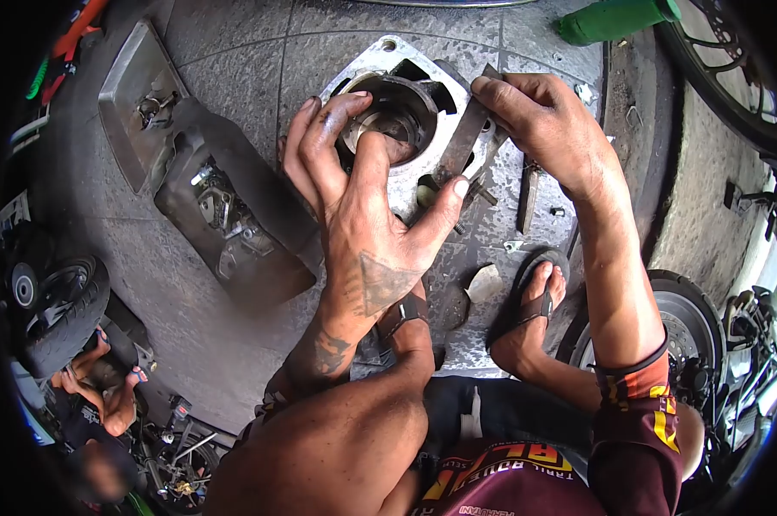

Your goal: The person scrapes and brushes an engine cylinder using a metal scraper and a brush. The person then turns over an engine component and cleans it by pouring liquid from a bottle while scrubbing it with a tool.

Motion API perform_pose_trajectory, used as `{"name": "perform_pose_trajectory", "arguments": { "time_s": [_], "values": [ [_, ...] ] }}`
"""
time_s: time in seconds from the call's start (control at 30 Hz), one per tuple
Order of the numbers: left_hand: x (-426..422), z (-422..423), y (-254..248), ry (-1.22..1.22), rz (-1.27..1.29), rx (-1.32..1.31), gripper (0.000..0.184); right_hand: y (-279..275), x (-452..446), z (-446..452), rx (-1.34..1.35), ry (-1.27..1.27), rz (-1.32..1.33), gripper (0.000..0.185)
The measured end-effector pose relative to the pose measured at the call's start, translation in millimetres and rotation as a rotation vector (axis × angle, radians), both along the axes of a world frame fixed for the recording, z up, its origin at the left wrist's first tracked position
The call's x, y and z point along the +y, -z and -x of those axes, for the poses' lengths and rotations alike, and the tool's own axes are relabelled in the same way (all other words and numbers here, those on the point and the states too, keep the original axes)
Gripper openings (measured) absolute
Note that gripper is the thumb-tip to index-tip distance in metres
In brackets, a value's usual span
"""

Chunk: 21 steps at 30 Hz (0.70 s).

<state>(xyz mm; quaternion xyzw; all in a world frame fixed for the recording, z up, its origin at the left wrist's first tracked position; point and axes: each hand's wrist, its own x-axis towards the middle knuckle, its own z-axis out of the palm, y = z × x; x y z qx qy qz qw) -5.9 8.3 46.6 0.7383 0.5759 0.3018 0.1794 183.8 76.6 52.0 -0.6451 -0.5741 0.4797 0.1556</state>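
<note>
A metal engine cylinder block (pixel 450 165) with a round bore is held above the floor, its flat face turned up. My left hand (pixel 367 198) grips it, fingers over the bore's rim and thumb at its lower edge. Between the thumb and fingers of my right hand (pixel 552 125) is a dark flat metal strip (pixel 468 133). The strip lies slantwise along the right side of the block's face, seemingly touching it. Its lower end comes close to my left thumb. My left fingers hide part of the bore.
At left are a dark tray (pixel 272 193) of small metal parts and a metal pan (pixel 131 112). A green bottle (pixel 612 21) lies at the top right. A narrow bar (pixel 528 199) rests near my sandalled foot (pixel 535 314). Wheels stand on both sides; another person (pixel 105 413) sits lower left.
</note>
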Motion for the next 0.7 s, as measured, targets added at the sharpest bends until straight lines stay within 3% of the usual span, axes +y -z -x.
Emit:
{"name": "perform_pose_trajectory", "arguments": {
  "time_s": [0.7],
  "values": [
    [0, 3, 5, 0.008, -0.013, -0.003, 0.040, 5, 1, 1, -0.052, -0.025, -0.052, 0.043]
  ]
}}
